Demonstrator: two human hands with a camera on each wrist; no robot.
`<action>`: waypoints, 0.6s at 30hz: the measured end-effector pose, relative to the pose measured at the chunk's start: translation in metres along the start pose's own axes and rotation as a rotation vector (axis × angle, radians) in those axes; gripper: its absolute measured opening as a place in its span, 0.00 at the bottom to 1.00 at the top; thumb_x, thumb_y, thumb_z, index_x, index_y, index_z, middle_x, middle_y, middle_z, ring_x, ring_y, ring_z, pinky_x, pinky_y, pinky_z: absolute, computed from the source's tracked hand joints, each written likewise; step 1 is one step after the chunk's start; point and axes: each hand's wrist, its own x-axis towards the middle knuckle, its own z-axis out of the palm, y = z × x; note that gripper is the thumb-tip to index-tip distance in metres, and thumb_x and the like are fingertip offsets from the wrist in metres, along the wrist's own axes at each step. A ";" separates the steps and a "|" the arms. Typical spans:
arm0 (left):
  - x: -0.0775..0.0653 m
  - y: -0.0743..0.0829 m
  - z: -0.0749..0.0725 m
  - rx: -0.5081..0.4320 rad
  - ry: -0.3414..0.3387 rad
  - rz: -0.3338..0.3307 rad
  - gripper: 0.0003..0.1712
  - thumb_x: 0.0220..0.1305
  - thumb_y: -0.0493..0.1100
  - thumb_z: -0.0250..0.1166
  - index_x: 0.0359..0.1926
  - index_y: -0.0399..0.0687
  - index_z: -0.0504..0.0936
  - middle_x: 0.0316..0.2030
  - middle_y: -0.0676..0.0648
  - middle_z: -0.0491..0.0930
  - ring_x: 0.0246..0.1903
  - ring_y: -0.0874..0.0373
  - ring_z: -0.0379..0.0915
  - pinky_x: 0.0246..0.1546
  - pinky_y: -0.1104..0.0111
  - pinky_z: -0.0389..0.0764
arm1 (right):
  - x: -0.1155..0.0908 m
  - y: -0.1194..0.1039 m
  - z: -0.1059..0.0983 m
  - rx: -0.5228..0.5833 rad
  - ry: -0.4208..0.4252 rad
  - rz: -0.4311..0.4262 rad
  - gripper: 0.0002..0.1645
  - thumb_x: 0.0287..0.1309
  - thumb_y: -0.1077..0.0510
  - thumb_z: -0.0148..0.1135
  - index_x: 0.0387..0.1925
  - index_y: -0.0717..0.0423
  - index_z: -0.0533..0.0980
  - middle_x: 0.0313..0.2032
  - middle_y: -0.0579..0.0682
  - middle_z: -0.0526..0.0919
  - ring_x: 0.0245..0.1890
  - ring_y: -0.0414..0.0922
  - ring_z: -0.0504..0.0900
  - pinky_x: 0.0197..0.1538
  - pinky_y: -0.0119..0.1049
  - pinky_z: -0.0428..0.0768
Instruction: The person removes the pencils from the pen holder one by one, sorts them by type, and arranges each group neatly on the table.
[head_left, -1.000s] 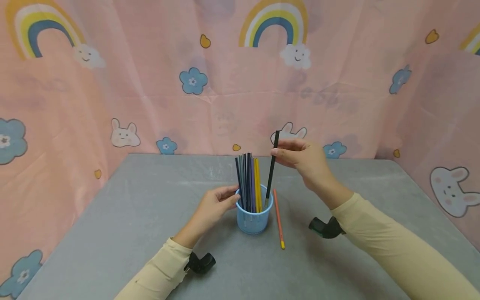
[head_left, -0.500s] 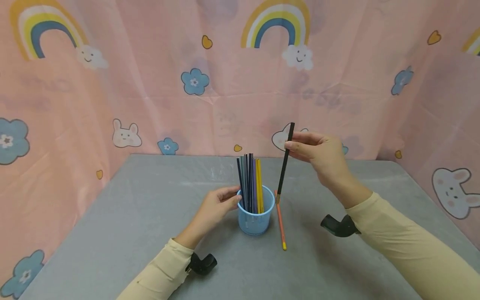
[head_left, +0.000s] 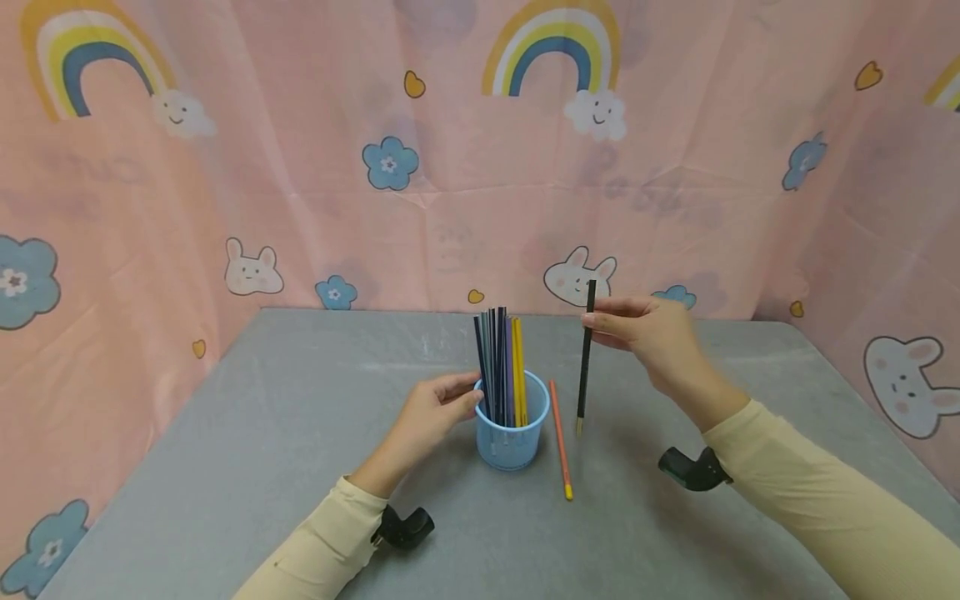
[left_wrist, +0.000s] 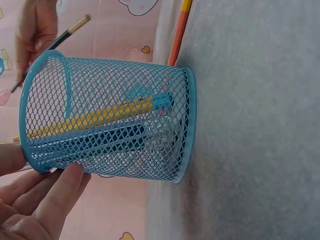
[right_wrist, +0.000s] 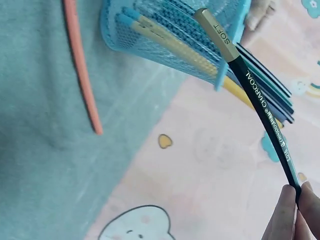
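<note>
Has an orange pencil [head_left: 561, 442] lying on the table [head_left: 525, 550]. Grips the blue cup [head_left: 507, 448] beside it with the left hand [head_left: 429, 407], likely for steadiness. Pinches a black pencil [head_left: 586, 367] near its top with the right hand [head_left: 660, 337], probably for control, nearly upright, outside the cup: slim, gold-ended, lettered CHARCOAL. Has a pink curtain [head_left: 480, 233] beyond.

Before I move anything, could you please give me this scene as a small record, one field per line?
Right grip: pinches a black pencil printed CHARCOAL, pale end down
Left grip: holds the side of the blue mesh cup
Cup stance: upright on the grey table
Cup contents: two yellow pencils, several dark pencils
Outside the cup: one orange pencil with a yellow end, lying on the table beside it
Backdrop: pink cloth with a cartoon print
</note>
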 end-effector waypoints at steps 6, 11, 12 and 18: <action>-0.001 0.000 0.000 -0.003 0.004 0.001 0.23 0.71 0.37 0.60 0.64 0.31 0.74 0.61 0.34 0.77 0.58 0.43 0.79 0.53 0.62 0.86 | 0.003 0.017 0.004 -0.029 -0.027 0.033 0.31 0.60 0.51 0.70 0.57 0.68 0.76 0.33 0.30 0.84 0.35 0.28 0.86 0.49 0.31 0.87; 0.000 0.000 0.000 -0.005 0.005 -0.001 0.23 0.72 0.37 0.60 0.63 0.31 0.74 0.61 0.34 0.77 0.58 0.43 0.79 0.53 0.62 0.86 | 0.006 0.028 0.005 -0.039 -0.043 0.049 0.29 0.61 0.54 0.69 0.56 0.70 0.76 0.33 0.34 0.85 0.35 0.29 0.86 0.48 0.32 0.87; 0.000 -0.001 0.000 0.000 0.004 0.007 0.23 0.72 0.37 0.59 0.63 0.31 0.74 0.61 0.33 0.77 0.58 0.43 0.79 0.52 0.62 0.86 | 0.006 0.030 0.005 -0.042 -0.044 0.058 0.29 0.61 0.54 0.69 0.57 0.70 0.76 0.34 0.35 0.86 0.34 0.30 0.86 0.47 0.31 0.88; 0.000 -0.002 -0.001 0.009 -0.001 0.021 0.23 0.72 0.37 0.59 0.63 0.30 0.74 0.61 0.32 0.77 0.58 0.42 0.79 0.52 0.63 0.86 | 0.009 0.043 0.009 -0.098 -0.046 0.110 0.28 0.60 0.55 0.70 0.56 0.69 0.77 0.42 0.49 0.89 0.35 0.32 0.86 0.46 0.31 0.88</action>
